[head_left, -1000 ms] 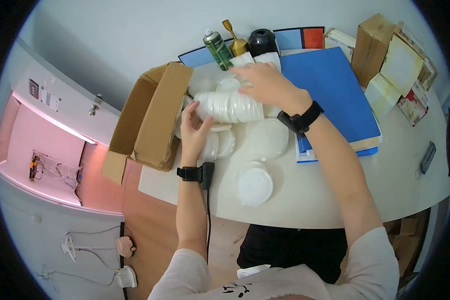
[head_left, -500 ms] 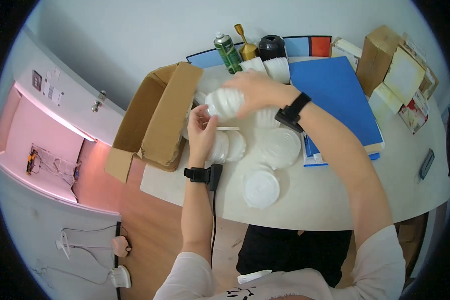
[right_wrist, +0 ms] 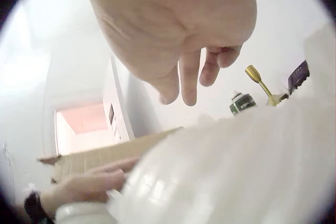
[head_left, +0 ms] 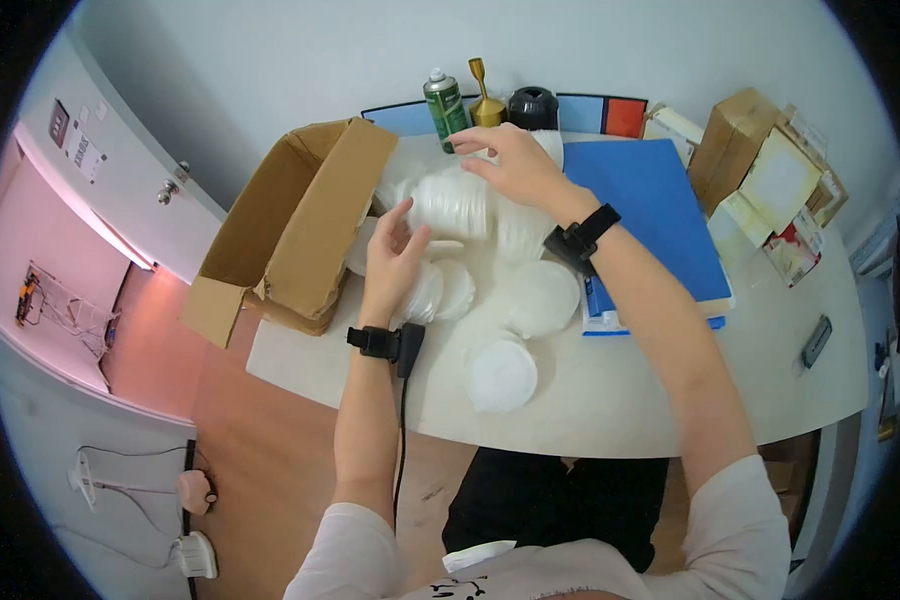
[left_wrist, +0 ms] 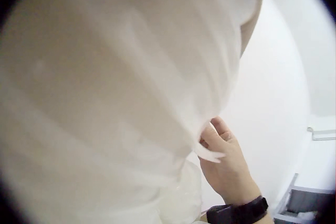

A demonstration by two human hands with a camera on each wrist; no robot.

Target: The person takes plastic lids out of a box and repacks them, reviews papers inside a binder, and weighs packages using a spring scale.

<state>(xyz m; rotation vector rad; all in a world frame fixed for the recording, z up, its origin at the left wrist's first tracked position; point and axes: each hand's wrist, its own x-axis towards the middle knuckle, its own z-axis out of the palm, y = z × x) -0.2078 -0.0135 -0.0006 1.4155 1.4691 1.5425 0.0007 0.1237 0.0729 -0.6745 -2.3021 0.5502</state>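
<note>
A stack of white round disposable dishes in clear plastic wrap (head_left: 452, 206) lies on its side among similar stacks on the table. My left hand (head_left: 392, 268) is at its near left end, thumb and fingers spread apart and relaxed. Above its far side hovers my right hand (head_left: 518, 172), fingers extended with nothing in them. The right wrist view shows these straight fingers (right_wrist: 189, 79) apart from the wrapped stack (right_wrist: 220, 176). In the left wrist view the blurred wrapping (left_wrist: 115, 92) fills most of the picture, and the right hand (left_wrist: 228, 166) appears beyond it.
An open cardboard box (head_left: 315, 235) stands at the left. More wrapped white stacks (head_left: 542, 298) lie nearer the table's front, one round pack (head_left: 502, 375) close to the edge. Behind stand a green spray can (head_left: 444, 105), a gold holder (head_left: 486, 105) and a blue folder (head_left: 640, 210).
My right hand has come off the wrapped stack and risen above it. The stack has shifted slightly and now lies among the others. My left hand stays at its left end.
</note>
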